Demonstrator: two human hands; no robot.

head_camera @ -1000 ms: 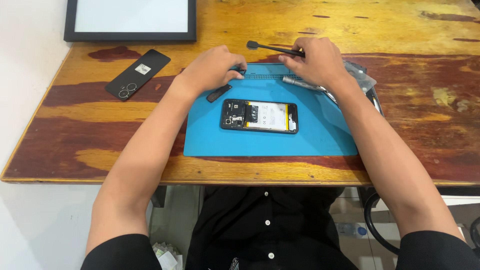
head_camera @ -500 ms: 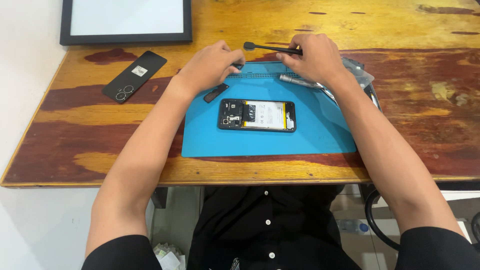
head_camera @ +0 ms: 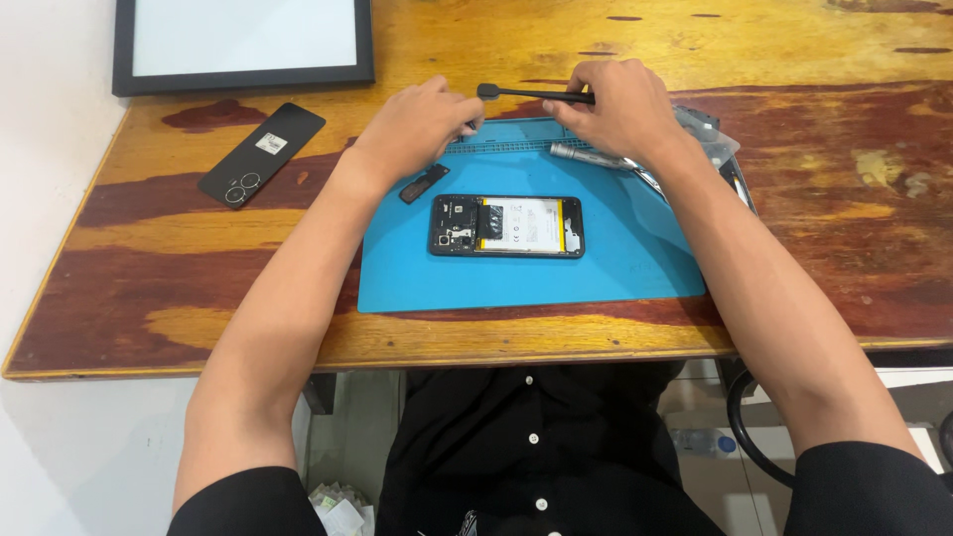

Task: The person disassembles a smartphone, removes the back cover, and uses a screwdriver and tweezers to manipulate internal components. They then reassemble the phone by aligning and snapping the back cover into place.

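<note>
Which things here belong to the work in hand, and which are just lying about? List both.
In the work: right hand holding black tool; left hand; opened phone; blue mat.

Lying about: back cover; small black part; silver screwdriver; framed white panel.

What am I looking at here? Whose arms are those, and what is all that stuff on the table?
The camera sits on a person's head and looks down, so the arms are that person's own. On the wooden table lies a blue mat. On it rests an opened phone with its insides showing. Its black back cover lies off to the left. The right hand holds a thin black tool. The left hand rests at the mat's top edge, beside a small black part.
</note>
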